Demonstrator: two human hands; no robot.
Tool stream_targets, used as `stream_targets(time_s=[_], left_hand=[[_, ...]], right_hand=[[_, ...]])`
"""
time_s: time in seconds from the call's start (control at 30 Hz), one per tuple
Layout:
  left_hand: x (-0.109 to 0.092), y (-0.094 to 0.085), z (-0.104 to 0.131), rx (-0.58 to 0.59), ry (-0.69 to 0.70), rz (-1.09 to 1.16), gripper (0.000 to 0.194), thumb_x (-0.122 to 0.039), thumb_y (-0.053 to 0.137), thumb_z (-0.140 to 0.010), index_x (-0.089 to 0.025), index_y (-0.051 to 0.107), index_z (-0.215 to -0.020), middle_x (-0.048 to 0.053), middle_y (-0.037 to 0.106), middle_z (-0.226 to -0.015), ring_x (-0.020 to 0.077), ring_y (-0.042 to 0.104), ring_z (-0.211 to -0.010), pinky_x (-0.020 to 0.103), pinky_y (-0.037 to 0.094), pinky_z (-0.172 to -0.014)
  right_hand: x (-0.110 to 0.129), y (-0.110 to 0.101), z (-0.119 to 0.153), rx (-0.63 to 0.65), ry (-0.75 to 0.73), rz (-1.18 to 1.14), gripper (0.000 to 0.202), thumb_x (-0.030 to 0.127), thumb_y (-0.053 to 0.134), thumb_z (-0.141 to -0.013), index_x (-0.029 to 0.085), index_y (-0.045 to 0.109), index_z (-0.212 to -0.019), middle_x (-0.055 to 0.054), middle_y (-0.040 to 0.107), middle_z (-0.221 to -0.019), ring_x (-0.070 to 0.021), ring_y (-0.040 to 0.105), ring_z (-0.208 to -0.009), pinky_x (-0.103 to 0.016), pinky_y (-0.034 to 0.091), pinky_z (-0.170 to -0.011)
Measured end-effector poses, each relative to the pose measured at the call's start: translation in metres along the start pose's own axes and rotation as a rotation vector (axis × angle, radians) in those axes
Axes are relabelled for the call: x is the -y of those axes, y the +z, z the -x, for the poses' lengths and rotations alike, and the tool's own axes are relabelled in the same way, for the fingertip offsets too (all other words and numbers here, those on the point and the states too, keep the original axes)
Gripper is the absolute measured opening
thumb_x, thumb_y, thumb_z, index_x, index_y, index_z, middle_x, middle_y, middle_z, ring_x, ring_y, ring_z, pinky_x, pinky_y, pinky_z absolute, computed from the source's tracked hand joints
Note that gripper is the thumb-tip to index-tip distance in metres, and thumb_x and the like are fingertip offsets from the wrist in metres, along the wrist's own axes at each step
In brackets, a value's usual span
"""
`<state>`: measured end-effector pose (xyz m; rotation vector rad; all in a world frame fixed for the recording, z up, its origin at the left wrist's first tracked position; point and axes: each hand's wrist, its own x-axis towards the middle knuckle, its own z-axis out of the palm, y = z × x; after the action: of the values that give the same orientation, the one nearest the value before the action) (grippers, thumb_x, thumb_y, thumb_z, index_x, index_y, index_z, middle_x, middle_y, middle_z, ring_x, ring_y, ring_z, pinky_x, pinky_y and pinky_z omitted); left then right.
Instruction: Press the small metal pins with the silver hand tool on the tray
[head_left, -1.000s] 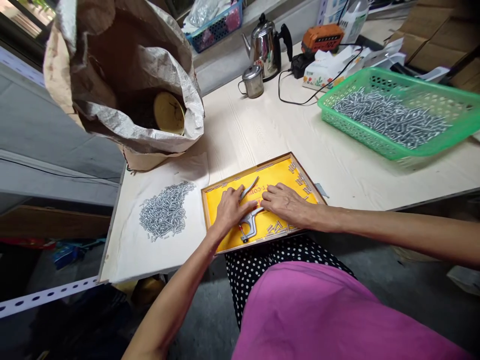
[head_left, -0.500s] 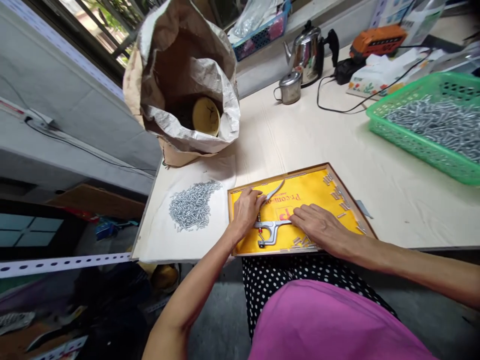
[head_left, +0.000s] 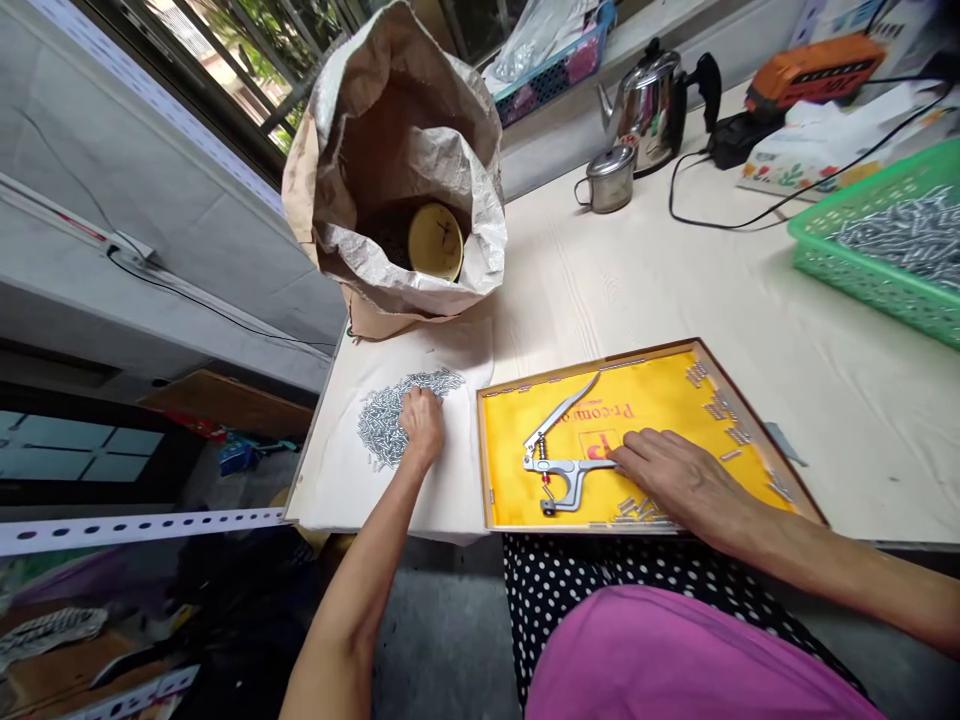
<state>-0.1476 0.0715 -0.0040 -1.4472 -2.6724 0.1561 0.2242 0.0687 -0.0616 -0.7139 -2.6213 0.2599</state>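
My left hand (head_left: 424, 420) is at the right side of a pile of small silvery metal pins (head_left: 384, 425) on a white cloth. Its fingers are drawn together, and their tips are hidden, so I cannot make out what they hold. My right hand (head_left: 679, 480) is closed round the end of a handle of grey snap-fastener pliers (head_left: 570, 475). The pliers lie over a shallow tray (head_left: 484, 460) lined with yellow, their other handle spread upward. Small metal pieces (head_left: 637, 512) lie loose by the tray's near edge, with several more clusters (head_left: 720, 405) along its right side.
A large paper sack (head_left: 420, 290) with a yellow tub (head_left: 436, 242) inside stands behind the pile. Farther back are a metal cup (head_left: 610, 182), a kettle (head_left: 651, 110) and a black cord (head_left: 739, 228). A green basket (head_left: 870, 280) of metal pieces sits at the right.
My left hand has moved left, from the pliers to the pile of pins. My right hand stays on the pliers' handle. The whole view has shifted slightly.
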Motion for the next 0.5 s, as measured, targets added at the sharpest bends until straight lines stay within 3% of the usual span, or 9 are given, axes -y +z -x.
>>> stream_targets(time_s=[0.27, 0.37, 0.5], left_hand=[[0.013, -0.011, 0.002, -0.043, 0.077, 0.179, 0.026, -0.018, 0.046, -0.095, -0.014, 0.072, -0.094, 0.012, 0.071, -0.103, 0.0239, 0.063, -0.098, 0.032, 0.046, -0.08], [0.0, -0.023, 0.029, 0.012, 0.098, 0.532, 0.019, -0.024, 0.056, -0.089, -0.016, 0.073, -0.087, 0.007, 0.074, -0.087, 0.0209, 0.067, -0.081, 0.03, 0.048, -0.076], [-0.036, -0.035, 0.089, 0.265, 0.105, 0.91, 0.012, -0.027, 0.069, -0.077, -0.019, 0.076, -0.083, 0.003, 0.073, -0.072, 0.0182, 0.066, -0.065, 0.027, 0.048, -0.063]], right_hand=[[0.0, -0.004, -0.002, -0.007, -0.009, 0.001, 0.016, 0.008, 0.046, -0.096, 0.02, 0.057, -0.091, -0.005, 0.058, -0.085, -0.0204, 0.05, -0.075, -0.032, 0.035, -0.071], [0.001, -0.008, -0.004, 0.012, -0.011, 0.0, 0.015, 0.01, 0.047, -0.096, 0.02, 0.058, -0.094, -0.005, 0.059, -0.087, -0.0204, 0.05, -0.076, -0.033, 0.035, -0.072], [-0.002, -0.01, -0.008, 0.044, -0.033, 0.038, 0.016, 0.01, 0.048, -0.095, 0.02, 0.059, -0.1, -0.006, 0.061, -0.091, -0.0212, 0.05, -0.082, -0.034, 0.035, -0.075]])
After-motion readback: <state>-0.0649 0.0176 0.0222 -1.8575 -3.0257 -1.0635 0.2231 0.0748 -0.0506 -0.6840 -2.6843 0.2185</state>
